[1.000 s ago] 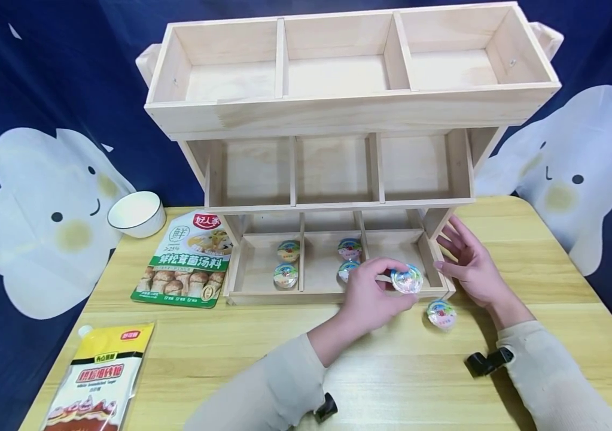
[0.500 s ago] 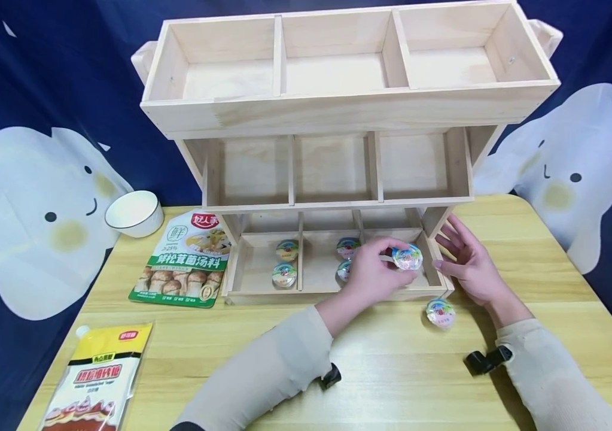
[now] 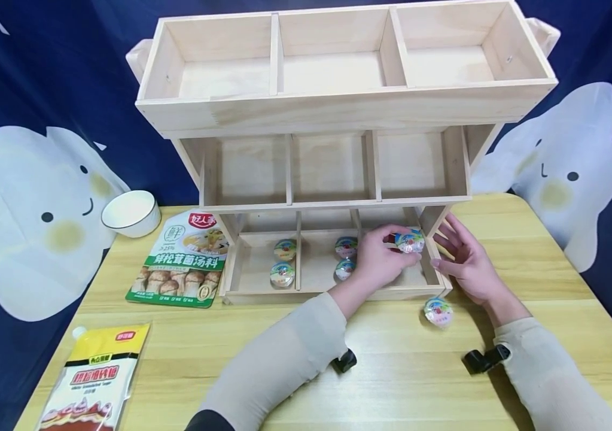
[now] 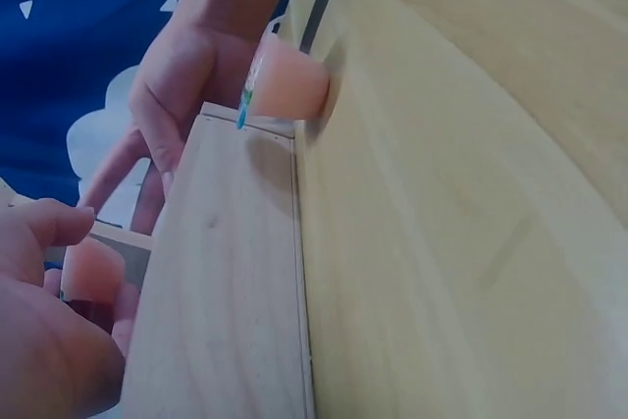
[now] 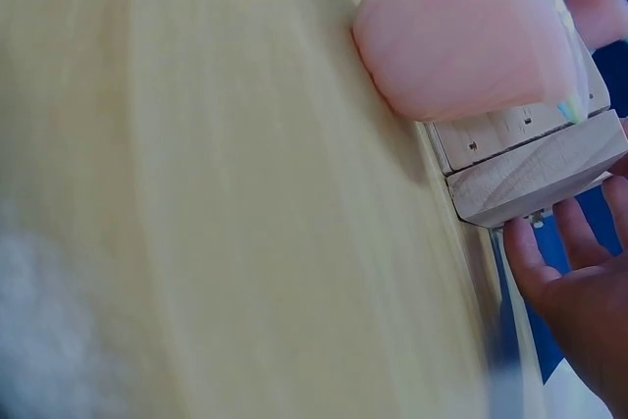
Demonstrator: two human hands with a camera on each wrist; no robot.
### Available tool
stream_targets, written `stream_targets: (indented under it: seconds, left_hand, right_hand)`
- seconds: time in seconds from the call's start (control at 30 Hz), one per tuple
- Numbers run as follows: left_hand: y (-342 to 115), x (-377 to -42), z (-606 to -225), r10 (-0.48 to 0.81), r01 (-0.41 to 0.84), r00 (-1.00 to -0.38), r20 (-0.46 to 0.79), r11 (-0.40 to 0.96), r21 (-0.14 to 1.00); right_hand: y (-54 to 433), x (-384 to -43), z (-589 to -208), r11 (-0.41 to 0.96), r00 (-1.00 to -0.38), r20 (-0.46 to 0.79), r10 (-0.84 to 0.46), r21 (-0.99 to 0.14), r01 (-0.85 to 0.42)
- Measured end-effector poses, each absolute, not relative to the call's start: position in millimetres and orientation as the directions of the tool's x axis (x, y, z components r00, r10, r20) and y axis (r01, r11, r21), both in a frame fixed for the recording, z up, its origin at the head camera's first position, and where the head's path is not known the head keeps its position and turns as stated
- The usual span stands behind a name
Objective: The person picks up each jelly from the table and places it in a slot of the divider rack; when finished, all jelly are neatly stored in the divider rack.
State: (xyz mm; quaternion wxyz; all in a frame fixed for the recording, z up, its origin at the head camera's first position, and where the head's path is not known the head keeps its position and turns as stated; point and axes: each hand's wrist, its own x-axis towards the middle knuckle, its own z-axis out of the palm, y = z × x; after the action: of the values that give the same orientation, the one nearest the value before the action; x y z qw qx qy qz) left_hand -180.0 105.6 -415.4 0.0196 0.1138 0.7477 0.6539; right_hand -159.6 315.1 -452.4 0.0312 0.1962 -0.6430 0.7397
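My left hand (image 3: 378,260) pinches a jelly cup (image 3: 410,240) with a printed foil lid over the right compartment of the bottom drawer (image 3: 332,297). Its pink body (image 4: 93,272) shows between thumb and fingers in the left wrist view. Fingers spread, my right hand (image 3: 467,263) rests against the drawer's right end. Another jelly cup (image 3: 438,312) stands on the table just in front of that corner, large and pink in the right wrist view. Two jelly cups (image 3: 282,274) sit in the left compartment and two more (image 3: 345,269) in the middle one.
The wooden rack rises behind the hands, with a three-part middle tier (image 3: 332,167) and top tier (image 3: 332,72) overhanging the drawer. On the left are a green-and-white soup packet (image 3: 179,260), a white bowl (image 3: 132,218) and a yellow-and-white sugar bag (image 3: 93,377).
The left hand has carried its jelly cup away from the drawer's front edge, deeper over the right compartment. The right hand has stayed at the drawer's end.
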Motion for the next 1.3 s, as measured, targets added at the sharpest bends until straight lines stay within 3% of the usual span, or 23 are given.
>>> stream_targets:
  seconds: [0.37, 0.57, 0.8, 1.07, 1.3]
  left_hand:
    - [124.0, -192.3, -420.2, 0.043, 0.002, -0.999, -0.011, 0.293, 0.956]
    - [130.9, -194.2, -422.1, 0.013, -0.072, -0.997, -0.077, 0.231, 0.970]
    - [134.9, -196.4, -426.6, 0.001, -0.102, -0.994, -0.105, 0.206, 0.973]
    - [138.9, -196.8, -430.1, -0.010, -0.116, -0.993, -0.120, 0.329, 0.937]
    - [138.2, -197.2, -432.1, 0.000, -0.112, -0.993, -0.119, 0.335, 0.935]
  right_hand:
    - [315.6, -161.0, -455.2, -0.203, -0.922, 0.332, -0.198, -0.934, -0.293]
    - [315.6, -160.4, -455.4, -0.205, -0.923, 0.329, -0.198, -0.935, -0.289]
    - [315.8, -160.5, -455.2, -0.197, -0.926, 0.323, -0.194, -0.938, -0.286]
    - [317.0, -159.7, -455.6, -0.200, -0.926, 0.324, -0.193, -0.937, -0.286]
    - [316.6, -159.8, -454.9, -0.184, -0.926, 0.326, -0.190, -0.938, -0.292]
